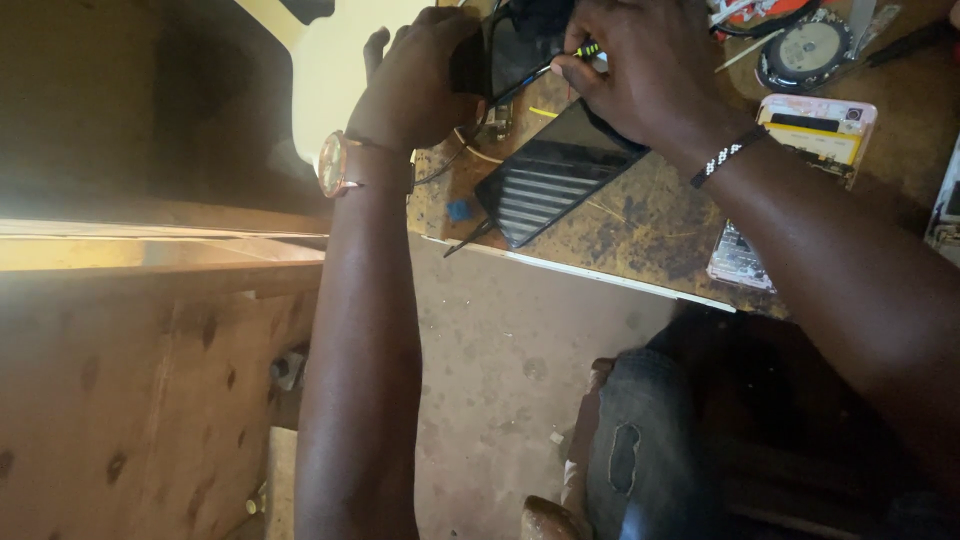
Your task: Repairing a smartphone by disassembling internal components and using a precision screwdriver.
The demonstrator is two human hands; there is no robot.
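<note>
a dark device (500,50) is gripped by the left hand (415,80) at upper centre, over the counter (650,225); a thin screwdriver (555,65) is pinched by the right hand (640,70), judged mid-unscrewing, steadiness needed.

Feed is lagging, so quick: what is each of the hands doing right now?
Left hand: closed around a dark device at the workbench edge.
Right hand: closed, pinching a thin screwdriver, tip towards the device.

Worn, stained yellow-brown tabletop (650,215) with a pale front edge. On it lie a dark rectangular tablet with a striped reflective face (555,185), a small blue square component (459,210), a pink-cased phone with yellow interior (820,130), a round grey disc (805,50) and a pale circuit-patterned panel (738,258) at the front edge.
</note>
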